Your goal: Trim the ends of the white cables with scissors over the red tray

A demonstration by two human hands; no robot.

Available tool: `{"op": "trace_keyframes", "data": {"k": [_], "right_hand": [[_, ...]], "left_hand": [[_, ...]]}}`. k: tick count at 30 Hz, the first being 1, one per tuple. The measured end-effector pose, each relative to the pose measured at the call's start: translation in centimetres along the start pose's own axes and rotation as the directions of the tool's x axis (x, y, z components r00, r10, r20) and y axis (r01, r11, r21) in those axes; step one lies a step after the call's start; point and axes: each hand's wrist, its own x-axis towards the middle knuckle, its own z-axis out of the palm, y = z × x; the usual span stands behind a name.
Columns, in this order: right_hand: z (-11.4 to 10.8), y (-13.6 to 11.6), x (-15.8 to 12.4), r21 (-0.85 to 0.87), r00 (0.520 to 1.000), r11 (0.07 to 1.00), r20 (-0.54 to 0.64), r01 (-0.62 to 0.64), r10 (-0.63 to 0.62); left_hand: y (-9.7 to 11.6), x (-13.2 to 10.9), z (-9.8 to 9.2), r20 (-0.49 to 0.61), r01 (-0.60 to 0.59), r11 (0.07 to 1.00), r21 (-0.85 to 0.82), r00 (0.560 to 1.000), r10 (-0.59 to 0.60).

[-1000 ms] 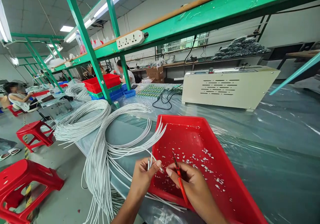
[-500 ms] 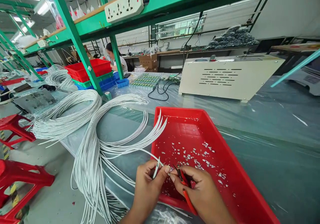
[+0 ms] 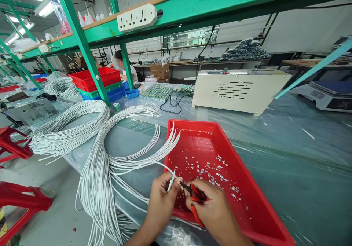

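Observation:
My left hand (image 3: 165, 198) is closed on a white cable (image 3: 162, 165), its end pinched between thumb and forefinger. A short white piece with a metallic tip (image 3: 172, 180) sticks up between the same fingers. In my right hand (image 3: 210, 202) are red-handled cutting pliers (image 3: 196, 196), their dark jaws pointing left at my left thumb and the cable end. Whether the jaws touch the cable is hidden. Both hands are over the near left edge of a red tray (image 3: 242, 172), which has many small silvery scraps (image 3: 211, 172) strewn on its floor.
A thick bundle of white cables (image 3: 96, 176) lies left of the tray, with coiled cables (image 3: 79, 123) behind it. Beyond the tray stands a beige metal box (image 3: 233, 92). A green shelf frame (image 3: 82, 48) crosses overhead. A person (image 3: 129, 70) sits far back. Red stools (image 3: 22, 205) stand at left.
The pliers have turned so their jaws point left, up to my left thumb, where they pointed more upward before. The whole view has shifted slightly.

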Motion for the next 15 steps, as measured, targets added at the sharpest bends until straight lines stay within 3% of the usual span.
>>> {"op": "trace_keyframes", "data": {"k": [9,12,15], "right_hand": [[-1.3,-0.5,-0.1,0.09,0.998,0.996,0.052,0.016,-0.02],[-1.8,-0.8,-0.3,0.158,0.99,0.985,0.138,-0.064,0.042],[-1.8,-1.2,-0.8,0.35,0.95,0.913,0.295,-0.208,0.103]], "left_hand": [[0.6,0.5,-1.9,0.077,0.191,0.98,-0.049,0.979,-0.187],[0.4,0.4,-2.2,0.009,0.224,0.971,-0.086,0.975,-0.224],[0.2,0.3,-2.1,-0.058,0.226,0.964,-0.143,0.97,-0.236]]}}
